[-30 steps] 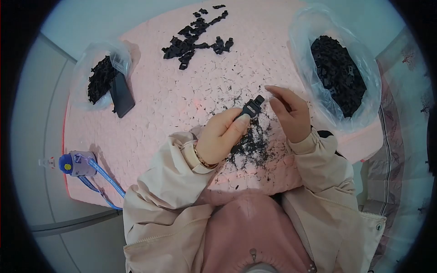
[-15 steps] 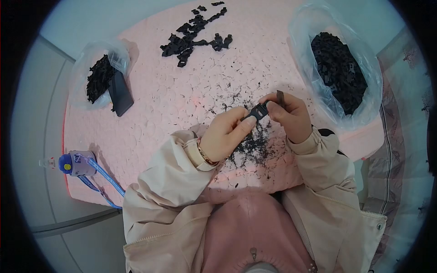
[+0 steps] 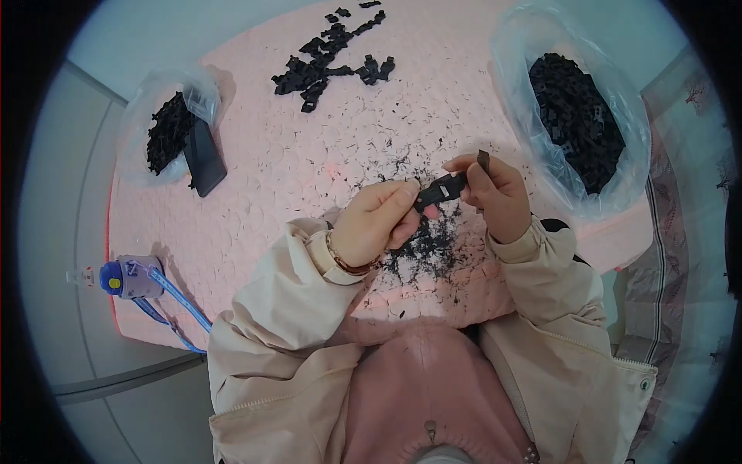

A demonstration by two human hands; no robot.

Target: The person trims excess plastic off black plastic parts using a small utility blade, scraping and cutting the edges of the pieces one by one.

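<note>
A small black plastic part (image 3: 442, 192) with a slot in it, like a strap buckle, is pinched at its left end by the thumb and fingers of my left hand (image 3: 377, 224). My right hand (image 3: 501, 199) is closed around a thin, flat dark blade (image 3: 484, 161), whose upper end sticks out above the fingers. The right fingers are close to the part's right end; whether they touch it I cannot tell. Beneath both hands, fine black shavings (image 3: 433, 251) lie scattered over the pink quilted cover (image 3: 255, 216).
A clear bag (image 3: 506, 85) of black parts stands at the right. At the left is a smaller bag (image 3: 209, 93) of black pieces with a dark phone-like slab (image 3: 205, 162) against it. Loose black parts (image 3: 321, 66) lie at the back. A strapped bottle (image 3: 139, 277) sits front left.
My left thumb has slid back toward the part's left end, showing more of it. The part has turned slightly. The blade has shifted a little right and up with my right fingers.
</note>
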